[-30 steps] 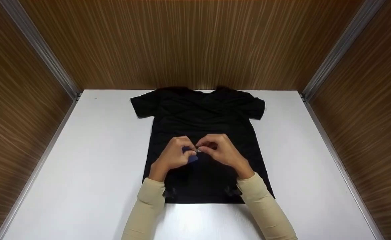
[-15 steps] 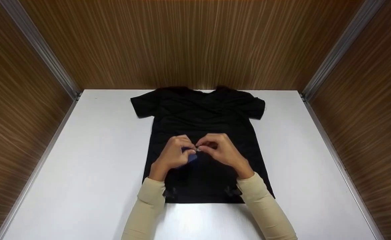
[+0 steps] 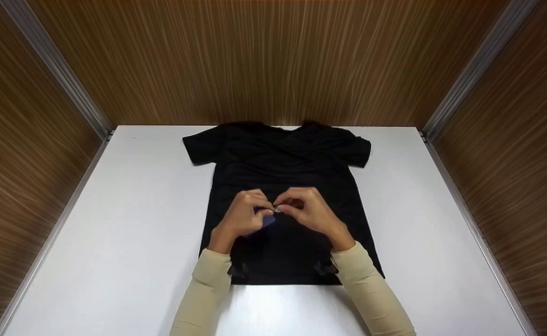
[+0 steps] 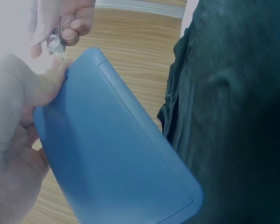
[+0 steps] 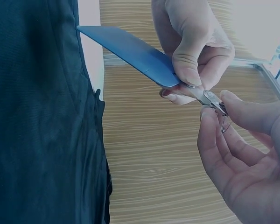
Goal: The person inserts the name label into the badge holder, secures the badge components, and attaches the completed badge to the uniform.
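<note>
My left hand (image 3: 241,215) holds a flat blue badge holder (image 4: 116,140) by one end, with its thumb pressed near a short clear strap (image 5: 192,92). Attached to that strap is a small metal badge clip (image 5: 213,100) with a thin wire pin. My right hand (image 3: 311,212) pinches the clip between thumb and fingertips, close to the left fingertips. In the head view, the left hand covers most of the badge holder. Both hands are over the lower half of a black short-sleeved T-shirt (image 3: 287,161), spread out flat with its neckline at the back.
The T-shirt lies on a white tabletop (image 3: 142,224). Wood-grain panels enclose it at the back (image 3: 273,60), left (image 3: 26,140) and right (image 3: 511,154), with metal strips at their corners. Beige sleeves (image 3: 371,289) cover both forearms.
Both hands stay nearly in place, still holding the badge holder and its clip. The visible blue corner shifts very slightly up and left.
</note>
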### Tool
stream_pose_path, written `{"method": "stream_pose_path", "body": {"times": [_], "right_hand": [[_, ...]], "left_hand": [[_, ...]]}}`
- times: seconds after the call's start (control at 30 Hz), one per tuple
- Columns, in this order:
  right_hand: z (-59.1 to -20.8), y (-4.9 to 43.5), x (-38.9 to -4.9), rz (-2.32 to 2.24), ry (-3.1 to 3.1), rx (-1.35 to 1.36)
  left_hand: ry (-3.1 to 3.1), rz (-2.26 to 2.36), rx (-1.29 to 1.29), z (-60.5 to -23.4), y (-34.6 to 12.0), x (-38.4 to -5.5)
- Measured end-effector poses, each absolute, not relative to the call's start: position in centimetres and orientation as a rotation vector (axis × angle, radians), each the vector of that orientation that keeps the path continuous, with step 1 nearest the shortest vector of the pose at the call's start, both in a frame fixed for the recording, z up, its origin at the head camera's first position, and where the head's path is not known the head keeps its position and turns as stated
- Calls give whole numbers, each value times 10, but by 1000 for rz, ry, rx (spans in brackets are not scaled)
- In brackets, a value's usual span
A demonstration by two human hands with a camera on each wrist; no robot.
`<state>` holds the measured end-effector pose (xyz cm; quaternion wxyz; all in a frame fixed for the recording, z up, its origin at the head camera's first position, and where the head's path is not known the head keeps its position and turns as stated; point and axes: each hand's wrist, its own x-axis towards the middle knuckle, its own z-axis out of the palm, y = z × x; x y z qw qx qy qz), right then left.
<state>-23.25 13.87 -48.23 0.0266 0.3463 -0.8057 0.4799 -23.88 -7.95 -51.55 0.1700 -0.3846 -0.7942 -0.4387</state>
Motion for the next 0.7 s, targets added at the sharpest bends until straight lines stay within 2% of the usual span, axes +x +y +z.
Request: {"method": "stream_pose_path", "body": {"times": [0.7], "right_hand": [[-480, 148, -236, 1550, -2389, 1174]], "left_hand": [[-2326, -1313, -1042, -516, -80, -240]]}}
